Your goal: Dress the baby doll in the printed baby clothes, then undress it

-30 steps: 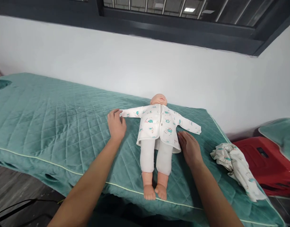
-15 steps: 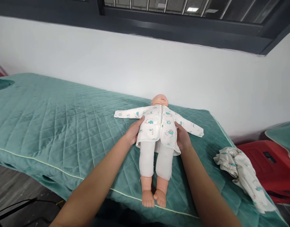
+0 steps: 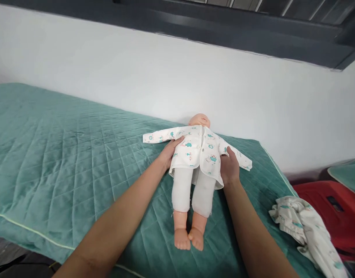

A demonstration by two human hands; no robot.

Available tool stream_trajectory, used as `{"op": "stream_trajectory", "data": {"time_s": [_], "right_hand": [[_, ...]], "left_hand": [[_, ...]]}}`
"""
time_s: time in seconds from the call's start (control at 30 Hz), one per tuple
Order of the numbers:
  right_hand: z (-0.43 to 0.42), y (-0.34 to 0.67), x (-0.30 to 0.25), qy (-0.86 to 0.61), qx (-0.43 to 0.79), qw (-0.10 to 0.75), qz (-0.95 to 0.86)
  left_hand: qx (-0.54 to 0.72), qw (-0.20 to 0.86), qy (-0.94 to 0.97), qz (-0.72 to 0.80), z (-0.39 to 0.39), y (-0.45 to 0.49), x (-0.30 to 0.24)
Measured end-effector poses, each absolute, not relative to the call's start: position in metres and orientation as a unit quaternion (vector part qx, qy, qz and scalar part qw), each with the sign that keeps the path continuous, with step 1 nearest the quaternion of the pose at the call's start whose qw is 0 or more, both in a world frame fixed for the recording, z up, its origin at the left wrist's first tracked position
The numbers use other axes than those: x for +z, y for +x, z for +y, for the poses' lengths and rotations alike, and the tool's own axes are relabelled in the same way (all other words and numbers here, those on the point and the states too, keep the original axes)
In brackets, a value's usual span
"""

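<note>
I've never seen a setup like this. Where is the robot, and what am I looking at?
There is no robot here: these are a person's two bare hands. The camera is worn on the head and looks forward and down, which is why the forearms come in from the bottom.

A baby doll lies face up on a green quilted cover, wearing a white patterned jacket. The left hand is at one side of its body, thumb on the jacket; the right hand is at the other side, below the sleeve. Most fingers are hidden, so I can't tell how firmly they hold. To the right lies a crumpled patterned garment.
</note>
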State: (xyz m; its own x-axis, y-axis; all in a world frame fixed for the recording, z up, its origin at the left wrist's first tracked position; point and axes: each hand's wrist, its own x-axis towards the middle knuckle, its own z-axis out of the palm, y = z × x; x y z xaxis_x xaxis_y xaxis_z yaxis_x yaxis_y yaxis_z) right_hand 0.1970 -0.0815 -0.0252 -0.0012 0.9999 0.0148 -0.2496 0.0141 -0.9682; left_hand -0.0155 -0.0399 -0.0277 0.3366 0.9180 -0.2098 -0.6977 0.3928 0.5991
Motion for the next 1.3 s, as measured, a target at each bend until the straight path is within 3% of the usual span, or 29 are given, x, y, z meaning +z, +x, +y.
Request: {"op": "stream_trajectory", "data": {"time_s": [0.37, 0.83, 1.3], "right_hand": [[-0.075, 0.205, -0.037, -0.4, 0.585, 0.595, -0.379], [-0.077, 0.239, -0.04, -0.322, 0.578, 0.725, -0.19], [-0.079, 0.242, -0.045, -0.329, 0.572, 0.724, -0.2]], "left_hand": [[0.489, 0.806, 0.189, 0.275, -0.039, -0.019, -0.027], [0.704, 0.589, 0.094, 0.385, -0.011, -0.092, -0.037], [0.71, 0.414, 0.199, 0.533, 0.006, -0.101, -0.049]]}}
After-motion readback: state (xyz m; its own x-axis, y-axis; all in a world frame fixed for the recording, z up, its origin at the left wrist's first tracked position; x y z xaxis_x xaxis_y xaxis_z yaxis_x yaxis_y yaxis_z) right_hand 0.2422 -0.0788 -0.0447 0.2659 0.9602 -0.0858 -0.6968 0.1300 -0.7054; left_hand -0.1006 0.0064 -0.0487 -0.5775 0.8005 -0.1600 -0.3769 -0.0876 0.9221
